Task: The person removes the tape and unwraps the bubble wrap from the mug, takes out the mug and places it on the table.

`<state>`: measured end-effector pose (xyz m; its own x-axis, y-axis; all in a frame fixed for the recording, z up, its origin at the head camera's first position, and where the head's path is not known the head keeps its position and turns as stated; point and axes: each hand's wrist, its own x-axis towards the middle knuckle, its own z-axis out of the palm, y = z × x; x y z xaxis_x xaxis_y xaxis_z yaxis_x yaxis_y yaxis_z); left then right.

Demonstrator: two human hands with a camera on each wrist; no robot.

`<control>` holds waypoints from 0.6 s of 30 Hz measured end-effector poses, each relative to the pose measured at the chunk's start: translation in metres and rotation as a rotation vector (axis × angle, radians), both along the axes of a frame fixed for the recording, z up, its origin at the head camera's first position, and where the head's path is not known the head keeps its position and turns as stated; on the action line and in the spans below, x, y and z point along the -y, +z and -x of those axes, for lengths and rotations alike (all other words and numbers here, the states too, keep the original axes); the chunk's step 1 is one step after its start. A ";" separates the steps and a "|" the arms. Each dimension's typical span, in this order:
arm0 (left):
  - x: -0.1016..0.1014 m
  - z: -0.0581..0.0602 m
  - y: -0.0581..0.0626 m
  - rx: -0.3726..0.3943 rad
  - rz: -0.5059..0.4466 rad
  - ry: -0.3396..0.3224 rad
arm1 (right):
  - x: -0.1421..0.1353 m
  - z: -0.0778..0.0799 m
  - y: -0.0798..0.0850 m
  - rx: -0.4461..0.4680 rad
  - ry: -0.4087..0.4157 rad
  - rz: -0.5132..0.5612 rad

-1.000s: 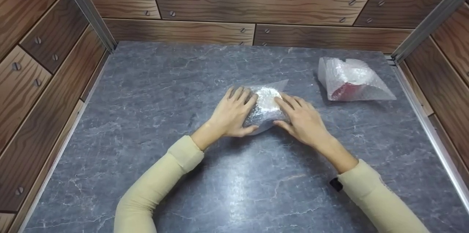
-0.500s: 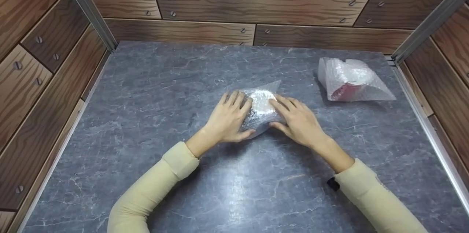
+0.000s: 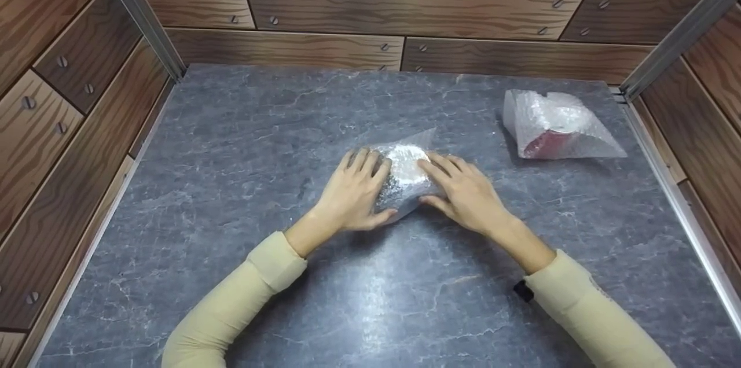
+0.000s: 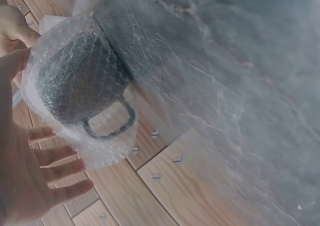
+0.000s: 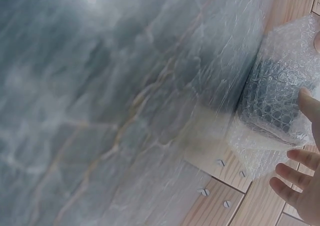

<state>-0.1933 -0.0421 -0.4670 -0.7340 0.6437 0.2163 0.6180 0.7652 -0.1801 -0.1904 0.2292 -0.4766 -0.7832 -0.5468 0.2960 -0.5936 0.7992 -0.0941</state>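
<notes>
A dark mug (image 4: pixel 80 81) lies inside a clear bubble-wrap bag (image 3: pixel 405 165) near the middle of the table; its handle (image 4: pixel 125 118) shows through the wrap in the left wrist view. My left hand (image 3: pixel 354 191) is at the bag's left side, fingers extended and spread, the thumb along the near edge. On the opposite side my right hand (image 3: pixel 468 193) touches the bag with straight fingers, the index fingertip on top. The bag's pointed flap (image 3: pixel 425 138) sticks out at the far side.
Another bubble-wrapped item (image 3: pixel 558 125), with something red inside, stands at the back right of the grey marbled table (image 3: pixel 278 102). Wood-patterned panels (image 3: pixel 405 9) and metal corner posts (image 3: pixel 136 15) close in the back and sides.
Both hands and the wrapped mug between them have slid left and slightly toward the person. The wrapped item at the back right stays put.
</notes>
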 end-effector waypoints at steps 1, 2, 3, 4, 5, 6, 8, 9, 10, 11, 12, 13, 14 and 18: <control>0.001 -0.001 0.000 0.002 -0.002 0.001 | 0.001 0.000 0.000 -0.002 0.003 0.000; 0.002 -0.002 0.000 0.002 -0.004 0.002 | 0.002 -0.001 0.000 -0.004 0.006 0.000; 0.003 -0.002 0.000 0.000 -0.003 0.003 | 0.003 -0.002 0.000 -0.006 0.009 -0.001; 0.004 -0.003 0.000 -0.001 -0.004 0.005 | 0.004 -0.002 0.000 -0.009 0.012 -0.001; 0.005 -0.004 0.000 -0.005 -0.005 0.005 | 0.004 -0.002 0.001 -0.012 0.014 -0.003; 0.006 -0.004 0.000 -0.010 -0.008 0.005 | 0.005 -0.003 0.001 -0.014 0.017 -0.001; 0.008 -0.005 -0.001 -0.019 -0.015 0.004 | 0.007 -0.004 0.001 -0.019 0.019 -0.001; 0.009 -0.005 -0.001 -0.024 -0.018 0.003 | 0.008 -0.004 0.001 -0.023 0.021 -0.001; 0.009 -0.006 -0.001 -0.027 -0.024 0.002 | 0.008 -0.005 0.001 -0.026 0.021 0.000; 0.010 -0.006 -0.001 -0.030 -0.028 0.000 | 0.009 -0.005 0.001 -0.027 0.022 0.000; 0.010 -0.006 -0.001 -0.032 -0.032 -0.001 | 0.009 -0.005 0.001 -0.028 0.022 0.000; 0.011 -0.007 -0.002 -0.033 -0.034 -0.001 | 0.009 -0.006 0.002 -0.027 0.022 -0.002; 0.011 -0.007 -0.002 -0.033 -0.036 0.000 | 0.009 -0.006 0.002 -0.024 0.023 -0.003; 0.011 -0.009 -0.001 -0.023 -0.037 0.012 | 0.007 -0.006 0.003 0.007 0.034 -0.005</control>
